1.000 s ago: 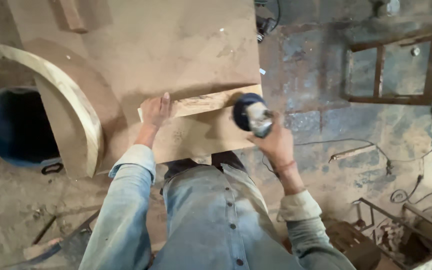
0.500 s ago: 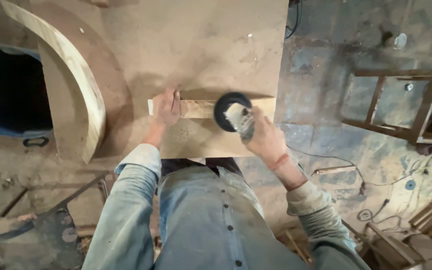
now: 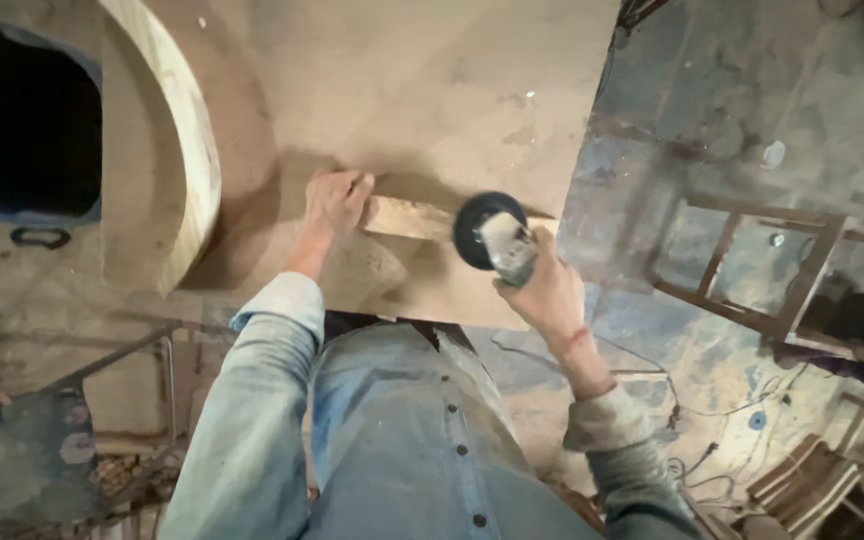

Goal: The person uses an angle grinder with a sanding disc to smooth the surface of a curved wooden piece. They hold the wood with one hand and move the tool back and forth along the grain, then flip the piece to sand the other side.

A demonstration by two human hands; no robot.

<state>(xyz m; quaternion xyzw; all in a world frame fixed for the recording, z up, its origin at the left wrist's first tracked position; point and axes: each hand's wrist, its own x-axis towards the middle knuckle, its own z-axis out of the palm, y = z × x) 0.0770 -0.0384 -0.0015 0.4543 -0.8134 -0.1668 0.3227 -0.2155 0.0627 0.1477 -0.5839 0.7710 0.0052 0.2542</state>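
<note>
Right hand (image 3: 549, 290) grip closed around disc sander (image 3: 492, 235); left hand (image 3: 334, 203) flat, fingers open, on wooden strip (image 3: 407, 217).

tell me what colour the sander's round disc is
Black disc, seen in the head view, on the sander in the right hand.

Far left we see a dark blue barrel (image 3: 22, 120) with its mouth open and black inside, a small dark handle (image 3: 40, 237) just below it. Beside it leans a pale curved wooden piece (image 3: 167, 150), arching against the dusty table (image 3: 402, 70). Over on the right we've got a wooden frame (image 3: 752, 260) lying on the stained floor (image 3: 672, 110), and thin cables (image 3: 712, 410) trail nearer us. Near left, a metal frame (image 3: 122, 350) sits low.
</note>
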